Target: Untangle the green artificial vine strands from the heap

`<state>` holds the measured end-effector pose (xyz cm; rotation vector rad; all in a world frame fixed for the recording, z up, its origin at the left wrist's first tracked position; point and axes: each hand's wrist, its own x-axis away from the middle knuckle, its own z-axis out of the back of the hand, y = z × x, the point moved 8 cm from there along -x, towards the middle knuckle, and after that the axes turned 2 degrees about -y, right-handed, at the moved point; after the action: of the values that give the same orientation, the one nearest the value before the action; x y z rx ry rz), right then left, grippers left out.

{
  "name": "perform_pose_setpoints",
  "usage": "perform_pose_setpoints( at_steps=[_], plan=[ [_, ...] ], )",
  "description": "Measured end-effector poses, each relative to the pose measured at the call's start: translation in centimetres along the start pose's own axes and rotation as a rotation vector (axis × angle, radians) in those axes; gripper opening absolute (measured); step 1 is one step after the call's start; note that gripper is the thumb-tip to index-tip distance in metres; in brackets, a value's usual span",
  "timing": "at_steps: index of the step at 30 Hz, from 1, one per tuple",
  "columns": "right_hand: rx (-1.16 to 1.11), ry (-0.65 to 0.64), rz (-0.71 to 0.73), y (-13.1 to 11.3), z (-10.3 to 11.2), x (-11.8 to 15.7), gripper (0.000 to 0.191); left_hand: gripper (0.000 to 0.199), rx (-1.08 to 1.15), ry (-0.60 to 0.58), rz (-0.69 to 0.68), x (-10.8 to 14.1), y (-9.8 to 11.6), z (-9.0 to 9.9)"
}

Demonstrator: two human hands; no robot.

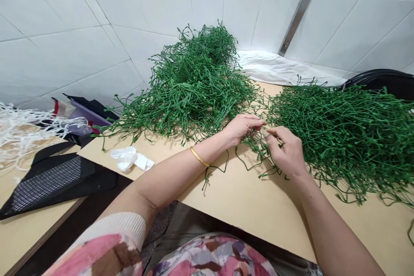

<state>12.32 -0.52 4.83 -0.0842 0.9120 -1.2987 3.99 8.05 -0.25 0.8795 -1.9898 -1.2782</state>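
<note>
On my remote head-cam feed, a white tiled wall (155, 8) fills 12 o'clock, with a flat tan board (246, 211) below it. Two big heaps of wiry green artificial vine stems sit on the board, the first heap (190, 86) at 12 o'clock and the second heap (343, 138) at 2 o'clock, and they're touching. A crumpled white tissue (127, 158) lies at 10 o'clock. The left hand (241, 129), wearing a thin gold bangle (199, 156), and the right hand (286, 153) are close together, both pinched on a loose tangle of thin green stems (255, 148) just off the heaps.
</note>
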Motion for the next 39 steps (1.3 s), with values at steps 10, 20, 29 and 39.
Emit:
perform_pose_setpoints(
  at_steps=[10,20,29,39],
  plan=[
    [-0.102,-0.134,-0.038,1.0,-1.5,-0.1,0.019,0.015,-0.058,-0.054,0.032,0.3,0.5,-0.5],
    [0.091,-0.070,-0.029,3.0,0.1,-0.7,0.021,0.005,-0.452,-0.248,-0.118,1.5,3.3,-1.3],
    [0.269,0.064,0.037,1.8,2.0,-0.5,0.041,0.018,-0.408,0.062,-0.117,0.4,3.1,1.3],
    [-0.094,-0.011,-0.096,2.0,-0.1,-0.6,0.025,0.013,-0.380,-0.110,-0.148,0.9,1.8,-1.2]
  ],
)
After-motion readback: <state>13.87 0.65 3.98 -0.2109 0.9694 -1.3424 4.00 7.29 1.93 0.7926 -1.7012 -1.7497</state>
